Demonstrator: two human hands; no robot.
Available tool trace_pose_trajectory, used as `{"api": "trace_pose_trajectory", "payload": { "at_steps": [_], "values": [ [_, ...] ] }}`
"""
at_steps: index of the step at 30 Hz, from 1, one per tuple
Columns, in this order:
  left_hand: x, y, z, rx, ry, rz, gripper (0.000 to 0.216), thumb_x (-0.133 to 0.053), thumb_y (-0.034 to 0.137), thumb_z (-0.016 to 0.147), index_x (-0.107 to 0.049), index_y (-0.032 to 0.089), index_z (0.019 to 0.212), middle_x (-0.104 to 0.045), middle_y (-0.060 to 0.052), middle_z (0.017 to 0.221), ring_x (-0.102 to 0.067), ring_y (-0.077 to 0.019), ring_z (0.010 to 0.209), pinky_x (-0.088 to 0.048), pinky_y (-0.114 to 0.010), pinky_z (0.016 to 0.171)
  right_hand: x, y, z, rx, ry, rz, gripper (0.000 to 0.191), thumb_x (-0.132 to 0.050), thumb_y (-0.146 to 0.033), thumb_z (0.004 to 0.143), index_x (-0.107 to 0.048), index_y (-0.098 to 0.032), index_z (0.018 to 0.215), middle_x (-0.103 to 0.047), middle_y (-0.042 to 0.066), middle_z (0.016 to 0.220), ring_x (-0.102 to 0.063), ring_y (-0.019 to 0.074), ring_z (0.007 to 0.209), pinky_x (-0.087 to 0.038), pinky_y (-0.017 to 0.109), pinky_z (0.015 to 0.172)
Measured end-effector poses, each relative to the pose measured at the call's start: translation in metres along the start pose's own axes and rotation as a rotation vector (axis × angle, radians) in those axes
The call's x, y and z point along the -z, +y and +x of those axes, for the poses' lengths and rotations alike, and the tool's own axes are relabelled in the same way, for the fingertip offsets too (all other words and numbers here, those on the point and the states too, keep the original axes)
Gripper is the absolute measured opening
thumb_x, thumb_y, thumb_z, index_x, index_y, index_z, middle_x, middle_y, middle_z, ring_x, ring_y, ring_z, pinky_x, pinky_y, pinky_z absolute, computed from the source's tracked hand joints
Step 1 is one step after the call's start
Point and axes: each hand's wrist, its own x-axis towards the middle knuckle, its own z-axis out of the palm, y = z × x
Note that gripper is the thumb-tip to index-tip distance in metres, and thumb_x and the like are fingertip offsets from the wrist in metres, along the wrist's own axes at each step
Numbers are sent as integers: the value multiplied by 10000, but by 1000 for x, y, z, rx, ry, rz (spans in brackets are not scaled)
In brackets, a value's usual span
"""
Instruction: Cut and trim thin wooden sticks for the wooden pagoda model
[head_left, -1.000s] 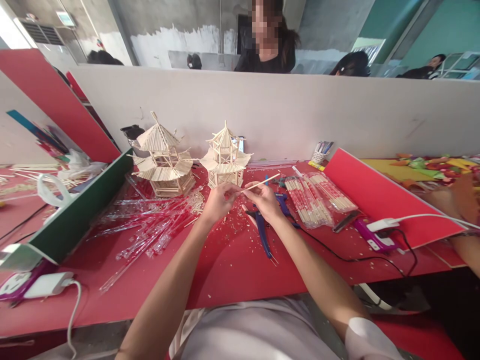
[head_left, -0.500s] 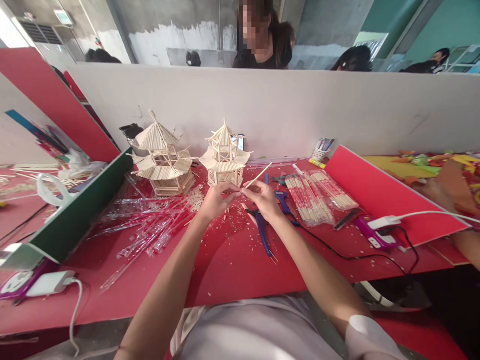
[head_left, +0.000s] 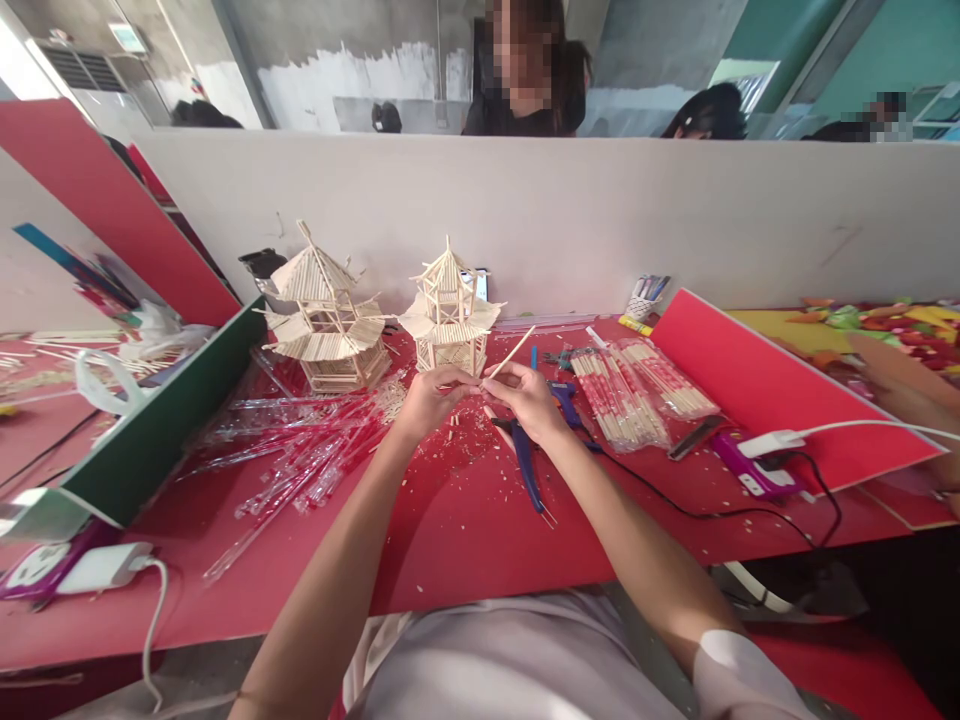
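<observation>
A thin wooden chopstick (head_left: pixel 516 350) slants up and to the right out of my right hand (head_left: pixel 523 396), whose thumb and fingers are pinched on it. My left hand (head_left: pixel 439 400) meets the right at the chopstick's lower end, its fingertips pinched together there; what lies between the tips is partly hidden. Just behind my hands stands a small pagoda model (head_left: pixel 450 315) built of sticks. A larger pagoda model (head_left: pixel 324 315) is to its left. Blue-handled pliers (head_left: pixel 527 470) lie under my right wrist, beside a blue glue gun (head_left: pixel 564 403).
Packs of chopsticks (head_left: pixel 619 395) lie on the right, torn clear wrappers (head_left: pixel 315 450) on the left. Wood chips dot the red table (head_left: pixel 465 540). A green board (head_left: pixel 172 410) and a red board (head_left: pixel 787 400) flank the space. Beyond the partition (head_left: pixel 540 220) is a person (head_left: pixel 525 110).
The chopstick's upper end has shifted slightly left, while my hands stay almost in place. The person beyond the partition has moved their head a little.
</observation>
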Motion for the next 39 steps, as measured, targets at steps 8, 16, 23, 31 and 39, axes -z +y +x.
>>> {"api": "trace_pose_trajectory", "payload": {
  "at_steps": [8,16,23,31,39],
  "values": [
    [-1,1,2,250,-55,-238,276,-644,386,885,-674,135,995,-740,-74,824,-700,-168,755,-564,-288,716,5,8,6,99,42,-97,341,-842,-400,651,-694,-191,876,-723,27,801,-679,162,728,-558,294,716],
    [-6,12,1,324,-80,36,193,-699,344,845,-697,179,946,-771,-62,845,-709,-200,757,-521,-284,671,2,10,5,189,17,-245,303,-805,-424,694,-684,-199,857,-737,55,869,-696,197,793,-571,334,778],
    [-10,18,-1,308,-43,275,194,-675,183,826,-684,219,1016,-781,-36,865,-717,-213,803,-486,-284,693,4,9,4,213,-12,-301,298,-787,-447,712,-696,-199,849,-740,62,854,-705,212,793,-574,341,768],
    [-6,8,-4,295,-116,184,233,-663,385,860,-719,169,794,-726,-34,716,-649,-160,644,-423,-244,583,4,10,3,226,-52,-341,299,-788,-425,718,-698,-189,878,-747,67,863,-715,211,794,-575,341,777],
    [-6,18,-3,307,-113,312,133,-665,318,859,-727,209,814,-752,-35,777,-685,-195,710,-440,-263,621,2,9,1,195,-40,-359,309,-787,-409,708,-674,-182,885,-744,73,849,-718,216,795,-582,349,777]
  ]
}}
